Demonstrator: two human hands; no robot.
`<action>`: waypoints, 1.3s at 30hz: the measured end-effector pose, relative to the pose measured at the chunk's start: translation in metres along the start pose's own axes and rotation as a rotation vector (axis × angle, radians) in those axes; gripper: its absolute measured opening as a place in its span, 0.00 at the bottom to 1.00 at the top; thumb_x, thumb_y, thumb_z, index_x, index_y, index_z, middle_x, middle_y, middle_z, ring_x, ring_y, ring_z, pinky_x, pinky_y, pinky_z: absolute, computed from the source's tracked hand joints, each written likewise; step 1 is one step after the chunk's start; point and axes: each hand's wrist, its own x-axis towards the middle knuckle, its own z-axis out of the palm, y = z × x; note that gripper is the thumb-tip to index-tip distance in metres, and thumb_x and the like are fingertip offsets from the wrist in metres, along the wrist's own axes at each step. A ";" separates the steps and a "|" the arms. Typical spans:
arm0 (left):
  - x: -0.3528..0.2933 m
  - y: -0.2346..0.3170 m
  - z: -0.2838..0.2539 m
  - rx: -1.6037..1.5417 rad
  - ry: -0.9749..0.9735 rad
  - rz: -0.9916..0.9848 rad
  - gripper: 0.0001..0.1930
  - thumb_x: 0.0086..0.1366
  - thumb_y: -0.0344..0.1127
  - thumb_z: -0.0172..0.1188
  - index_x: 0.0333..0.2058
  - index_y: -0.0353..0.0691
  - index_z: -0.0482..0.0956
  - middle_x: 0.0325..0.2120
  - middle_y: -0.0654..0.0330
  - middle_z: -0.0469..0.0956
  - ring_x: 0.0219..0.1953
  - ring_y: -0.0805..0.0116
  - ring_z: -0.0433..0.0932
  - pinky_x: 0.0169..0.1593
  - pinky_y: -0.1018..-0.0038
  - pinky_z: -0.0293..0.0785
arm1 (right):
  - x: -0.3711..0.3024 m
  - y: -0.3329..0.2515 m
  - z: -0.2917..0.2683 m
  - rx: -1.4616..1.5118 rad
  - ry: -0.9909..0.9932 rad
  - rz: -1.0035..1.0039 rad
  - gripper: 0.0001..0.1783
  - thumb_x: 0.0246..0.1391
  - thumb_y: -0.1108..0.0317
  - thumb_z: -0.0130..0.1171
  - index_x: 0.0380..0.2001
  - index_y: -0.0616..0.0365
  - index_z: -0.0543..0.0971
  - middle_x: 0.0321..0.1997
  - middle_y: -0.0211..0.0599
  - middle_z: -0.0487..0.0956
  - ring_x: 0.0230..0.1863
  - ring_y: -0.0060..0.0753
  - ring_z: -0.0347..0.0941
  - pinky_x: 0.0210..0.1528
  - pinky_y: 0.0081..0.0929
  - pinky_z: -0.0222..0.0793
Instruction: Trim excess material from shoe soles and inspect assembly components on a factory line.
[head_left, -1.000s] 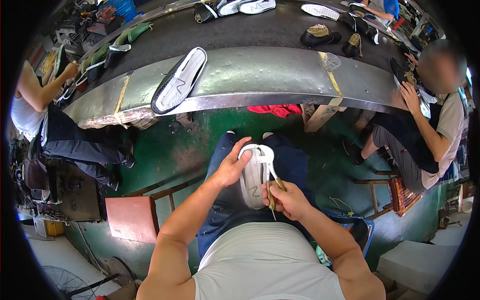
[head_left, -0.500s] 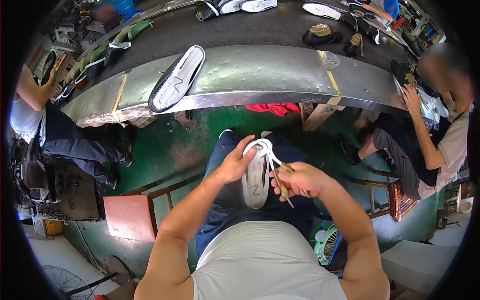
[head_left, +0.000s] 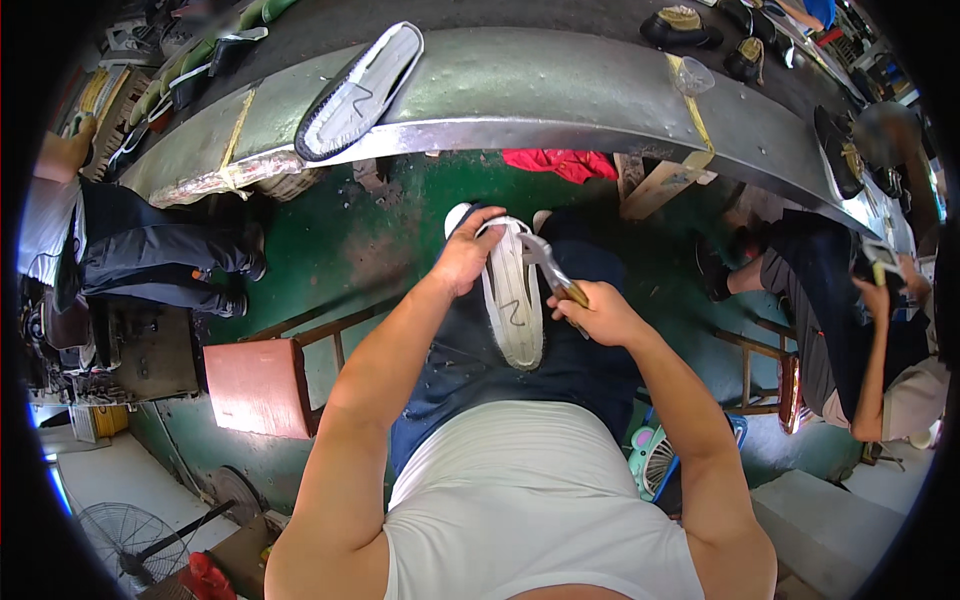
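Note:
Over my lap a shoe (head_left: 515, 310) lies sole up, its pale underside marked with a dark scrawl and its toe end pointing away from me or toward the bench. My left hand (head_left: 466, 255) is closed round the shoe's far end, the thumb lying over the edge of the underside. In my right hand (head_left: 602, 312) are metal pincers (head_left: 548, 268) with brass-coloured handles. Their curved head is beside the right edge of the shoe, near its far end; whether the jaws touch it I cannot tell. Fingers hide part of the handles.
Beyond my knees runs a metal-edged workbench (head_left: 560, 85), with another upturned shoe (head_left: 362, 100) on its edge and dark shoes (head_left: 682, 27) farther back. A brown stool (head_left: 258, 388) stands at left, a small green fan (head_left: 652, 460) at right. People work on both sides.
The pincers have swung from lying over the shoe's far end to its right side, and their handles are closer together. My view has tilted, raising the bench in the picture.

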 end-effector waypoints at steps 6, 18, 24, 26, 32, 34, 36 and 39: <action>-0.001 0.004 0.016 0.027 0.004 -0.042 0.19 0.71 0.36 0.58 0.59 0.44 0.72 0.46 0.58 0.79 0.46 0.69 0.78 0.52 0.70 0.75 | 0.014 -0.024 0.036 -0.112 0.475 0.168 0.31 0.47 0.48 0.72 0.42 0.64 0.76 0.35 0.52 0.81 0.40 0.52 0.80 0.44 0.39 0.74; -0.053 0.021 0.025 0.329 0.050 0.254 0.31 0.68 0.29 0.60 0.67 0.42 0.59 0.60 0.44 0.68 0.62 0.58 0.68 0.64 0.67 0.65 | -0.004 0.030 0.030 0.393 0.187 0.030 0.14 0.44 0.74 0.61 0.36 0.61 0.71 0.29 0.32 0.72 0.30 0.25 0.69 0.37 0.28 0.70; -0.106 0.066 0.049 0.460 -0.135 0.690 0.54 0.54 0.13 0.61 0.72 0.41 0.35 0.68 0.40 0.55 0.70 0.45 0.58 0.70 0.57 0.58 | -0.091 -0.036 0.000 0.054 0.246 0.056 0.18 0.51 0.67 0.67 0.44 0.60 0.74 0.38 0.36 0.77 0.39 0.31 0.74 0.44 0.28 0.70; -0.108 0.070 0.058 0.496 -0.176 0.976 0.57 0.52 0.13 0.64 0.72 0.40 0.34 0.67 0.37 0.54 0.68 0.42 0.61 0.68 0.56 0.61 | -0.112 -0.033 -0.003 -0.116 0.186 0.134 0.19 0.53 0.65 0.67 0.46 0.60 0.76 0.43 0.39 0.77 0.44 0.32 0.75 0.50 0.28 0.70; -0.107 0.075 0.075 0.742 -0.320 1.341 0.61 0.45 0.22 0.73 0.72 0.40 0.40 0.62 0.28 0.60 0.61 0.28 0.67 0.64 0.42 0.62 | -0.067 -0.036 0.020 1.150 -0.083 0.538 0.49 0.64 0.26 0.23 0.66 0.56 0.67 0.65 0.41 0.72 0.64 0.48 0.68 0.62 0.50 0.65; -0.109 0.066 0.075 0.771 -0.408 1.421 0.59 0.44 0.23 0.74 0.71 0.41 0.44 0.62 0.28 0.60 0.61 0.27 0.66 0.64 0.35 0.58 | -0.035 -0.042 0.023 1.579 -0.076 0.364 0.46 0.64 0.27 0.30 0.63 0.56 0.69 0.62 0.41 0.75 0.61 0.45 0.72 0.65 0.48 0.66; -0.112 0.064 0.071 0.927 -0.640 1.338 0.56 0.46 0.24 0.71 0.71 0.40 0.46 0.61 0.26 0.60 0.65 0.28 0.61 0.67 0.32 0.49 | -0.007 -0.002 0.030 1.961 -0.215 0.126 0.37 0.68 0.36 0.39 0.60 0.57 0.72 0.59 0.41 0.78 0.57 0.40 0.76 0.62 0.43 0.70; -0.134 0.056 0.059 1.078 -0.576 1.061 0.54 0.49 0.21 0.63 0.71 0.40 0.38 0.69 0.31 0.44 0.73 0.30 0.39 0.70 0.36 0.38 | -0.002 0.004 0.004 1.560 -0.090 0.103 0.26 0.69 0.48 0.47 0.56 0.56 0.75 0.54 0.41 0.80 0.53 0.37 0.78 0.57 0.41 0.75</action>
